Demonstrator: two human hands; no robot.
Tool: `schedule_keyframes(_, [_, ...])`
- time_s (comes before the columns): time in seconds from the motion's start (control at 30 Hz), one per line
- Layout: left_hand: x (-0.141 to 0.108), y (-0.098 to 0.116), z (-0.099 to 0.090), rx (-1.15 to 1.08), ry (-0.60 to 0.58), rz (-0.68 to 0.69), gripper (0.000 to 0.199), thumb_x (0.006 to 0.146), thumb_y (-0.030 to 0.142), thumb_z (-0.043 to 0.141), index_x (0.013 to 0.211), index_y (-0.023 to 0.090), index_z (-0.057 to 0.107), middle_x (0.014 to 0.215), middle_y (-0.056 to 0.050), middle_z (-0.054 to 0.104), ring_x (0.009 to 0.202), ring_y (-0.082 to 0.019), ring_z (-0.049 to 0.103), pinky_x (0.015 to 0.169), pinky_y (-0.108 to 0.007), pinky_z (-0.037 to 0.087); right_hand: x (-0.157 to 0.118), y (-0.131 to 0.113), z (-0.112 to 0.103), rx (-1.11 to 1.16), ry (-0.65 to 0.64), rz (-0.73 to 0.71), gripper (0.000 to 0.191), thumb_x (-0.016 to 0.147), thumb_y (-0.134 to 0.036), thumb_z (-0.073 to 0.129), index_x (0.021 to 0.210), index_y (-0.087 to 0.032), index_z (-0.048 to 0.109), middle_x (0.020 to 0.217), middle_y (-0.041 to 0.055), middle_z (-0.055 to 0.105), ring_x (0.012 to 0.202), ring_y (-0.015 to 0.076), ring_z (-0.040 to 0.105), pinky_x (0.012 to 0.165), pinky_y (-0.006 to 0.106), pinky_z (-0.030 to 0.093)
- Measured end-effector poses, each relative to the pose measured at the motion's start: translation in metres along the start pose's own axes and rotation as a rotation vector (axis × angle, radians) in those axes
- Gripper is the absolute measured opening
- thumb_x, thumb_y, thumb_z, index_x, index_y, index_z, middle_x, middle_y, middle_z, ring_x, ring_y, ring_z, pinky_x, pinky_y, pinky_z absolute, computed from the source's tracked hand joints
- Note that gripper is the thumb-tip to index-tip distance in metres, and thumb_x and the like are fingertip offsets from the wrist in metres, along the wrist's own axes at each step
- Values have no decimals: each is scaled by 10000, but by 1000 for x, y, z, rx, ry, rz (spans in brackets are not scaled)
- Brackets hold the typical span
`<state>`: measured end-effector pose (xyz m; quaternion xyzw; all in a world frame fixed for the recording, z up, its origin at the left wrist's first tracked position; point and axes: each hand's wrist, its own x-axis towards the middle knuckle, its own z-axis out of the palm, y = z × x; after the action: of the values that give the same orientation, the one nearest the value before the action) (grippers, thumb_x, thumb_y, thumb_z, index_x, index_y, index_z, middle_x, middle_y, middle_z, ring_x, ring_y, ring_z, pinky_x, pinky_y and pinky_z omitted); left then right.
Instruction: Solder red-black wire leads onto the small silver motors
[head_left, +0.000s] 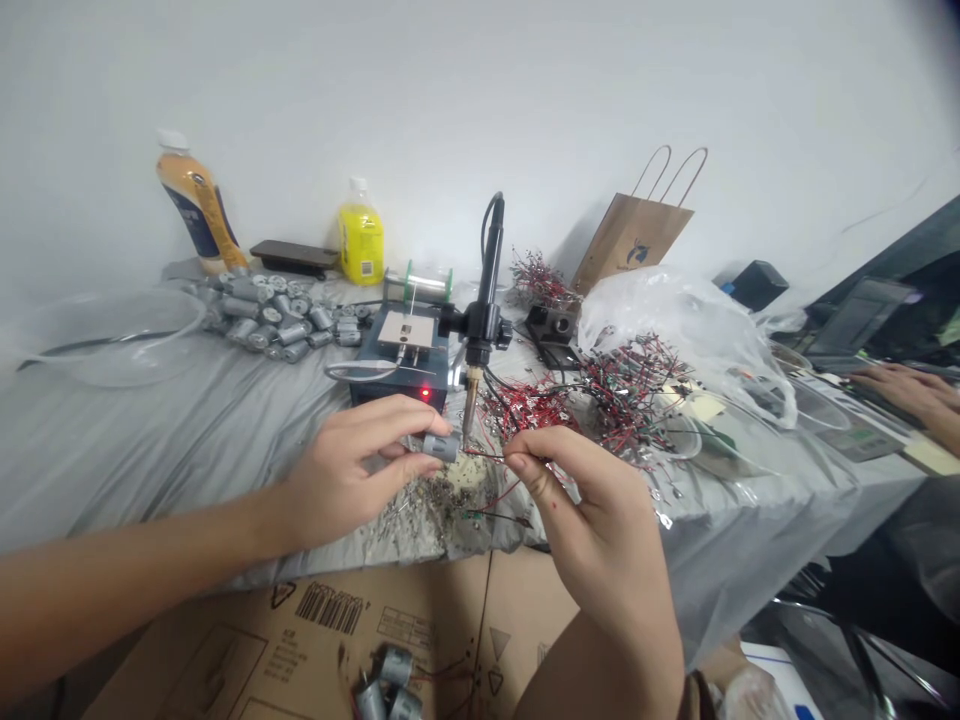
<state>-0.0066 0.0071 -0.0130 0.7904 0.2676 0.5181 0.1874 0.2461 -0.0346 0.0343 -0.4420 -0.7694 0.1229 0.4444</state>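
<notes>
Between the thumb and fingers of my left hand (360,465) is a small silver motor (441,447), its end turned toward the soldering iron's tip. My right hand (592,500) pinches a thin red and black wire (484,455), which reaches left to the motor's end. The soldering iron (484,290) is clamped upright in a stand, tip down, right beside that end; whether they touch I cannot tell. Behind my left hand sits a dark blue soldering station (367,370) with a lit red light. A spool of solder wire (429,284) is mounted at its back.
Piled motors (277,320) lie at the back left, near two bottles. Heaps of red and black wires (630,390) spread right of the iron, before a plastic bag (675,310) and a paper bag (630,235). Several motors (394,665) lie on cardboard below. Another person's hand (915,390) is far right.
</notes>
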Motion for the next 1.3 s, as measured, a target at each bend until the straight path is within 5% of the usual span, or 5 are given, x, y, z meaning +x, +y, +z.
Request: schedule_keyframes(1.3, [0,0,2,-56,6,-28,294,1028,9,727,1252,188,791,1229,-52,757,977,-140,798,835,-193,763,-3,2,-1,-5,52,0,146,1107,-176,676,985,-243,721,916,-49,775,827,97,698,749,215,518])
